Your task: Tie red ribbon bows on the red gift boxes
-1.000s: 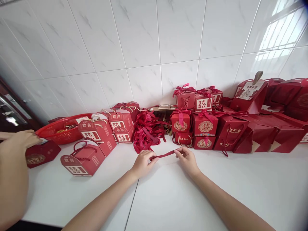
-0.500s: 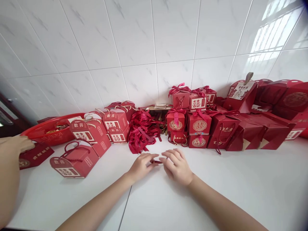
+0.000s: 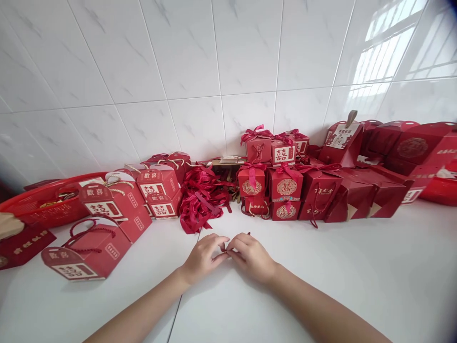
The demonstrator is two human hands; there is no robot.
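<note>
My left hand (image 3: 203,256) and my right hand (image 3: 251,256) meet fingertip to fingertip low on the white counter (image 3: 357,276). Both pinch a short dark red ribbon (image 3: 224,248), which is folded small between them so that only a bit of it shows. Just behind my hands lies a loose pile of red ribbons (image 3: 200,197).
Red gift boxes with bows (image 3: 285,183) stand stacked against the tiled wall. Red handle boxes (image 3: 89,247) lie at the left beside a red basket (image 3: 39,205). Another person's hand (image 3: 9,224) rests at the far left edge. Larger red bags (image 3: 392,152) fill the right.
My hands came together and folded the ribbon, which was stretched between them a second ago. The view shifted, so the other person's hand slid mostly out at the left.
</note>
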